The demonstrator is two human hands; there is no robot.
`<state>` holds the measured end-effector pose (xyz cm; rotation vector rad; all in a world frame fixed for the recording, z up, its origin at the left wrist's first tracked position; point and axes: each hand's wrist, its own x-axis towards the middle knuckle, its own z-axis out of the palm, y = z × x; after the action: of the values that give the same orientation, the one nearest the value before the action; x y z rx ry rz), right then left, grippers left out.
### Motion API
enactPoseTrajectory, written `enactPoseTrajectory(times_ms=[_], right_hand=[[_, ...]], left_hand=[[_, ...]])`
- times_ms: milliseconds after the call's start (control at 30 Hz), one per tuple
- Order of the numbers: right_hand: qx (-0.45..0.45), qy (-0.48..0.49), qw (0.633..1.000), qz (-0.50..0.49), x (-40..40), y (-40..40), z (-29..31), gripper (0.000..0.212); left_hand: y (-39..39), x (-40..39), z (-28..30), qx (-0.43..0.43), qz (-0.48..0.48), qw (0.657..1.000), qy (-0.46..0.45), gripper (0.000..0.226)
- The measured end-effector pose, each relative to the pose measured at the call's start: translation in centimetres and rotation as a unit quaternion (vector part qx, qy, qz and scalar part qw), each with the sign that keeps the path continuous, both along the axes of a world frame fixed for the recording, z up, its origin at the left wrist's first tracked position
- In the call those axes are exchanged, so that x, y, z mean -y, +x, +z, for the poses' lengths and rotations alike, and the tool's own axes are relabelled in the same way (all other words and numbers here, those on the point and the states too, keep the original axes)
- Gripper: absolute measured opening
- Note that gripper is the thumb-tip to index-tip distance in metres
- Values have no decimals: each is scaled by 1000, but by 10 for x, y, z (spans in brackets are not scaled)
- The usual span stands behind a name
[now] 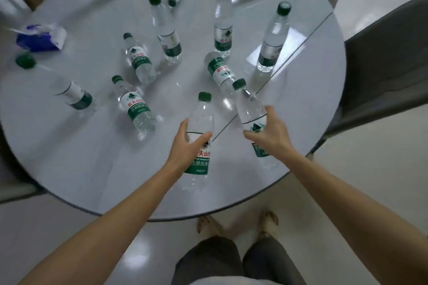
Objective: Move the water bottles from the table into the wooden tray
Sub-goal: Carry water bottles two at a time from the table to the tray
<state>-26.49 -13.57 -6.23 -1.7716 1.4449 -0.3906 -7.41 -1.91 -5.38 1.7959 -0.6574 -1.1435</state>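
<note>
Head view: left hand [187, 146] wrapped around the label of one upright water bottle [201, 120] near the 6 o'clock edge of the round white table [81, 157], right hand [269, 132] clamped on a second bottle [249, 104] just toward 5 o'clock. Scattered from 9 through 12 to 2 o'clock, more green-capped bottles [138, 58] (some standing, some lying flat), plus a blue tissue pack [40, 38] at 10 o'clock. No wooden tray in sight.
</note>
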Motion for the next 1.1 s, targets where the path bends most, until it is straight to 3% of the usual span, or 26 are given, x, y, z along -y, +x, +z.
enactPoseTrajectory(times_ms=[233, 367, 467, 633, 900, 1100], right_hand=[[167, 32, 970, -174, 0, -156, 31, 58], [160, 14, 955, -248, 15, -283, 38, 56], [148, 21, 947, -286, 30, -382, 41, 59], [183, 39, 914, -361, 54, -514, 57, 54], [261, 62, 851, -452, 153, -652, 58, 49], [255, 56, 834, -486, 263, -744, 69, 51]], left_hand=[[-133, 67, 45, -8, -207, 978, -28, 48], [-259, 117, 46, -2, -278, 960, -32, 36], [-367, 153, 41, -80, -286, 955, -20, 24], [-517, 212, 46, -163, -326, 931, 3, 46], [-658, 334, 54, -212, -351, 912, 21, 53], [-758, 472, 54, -216, -399, 891, 9, 55]])
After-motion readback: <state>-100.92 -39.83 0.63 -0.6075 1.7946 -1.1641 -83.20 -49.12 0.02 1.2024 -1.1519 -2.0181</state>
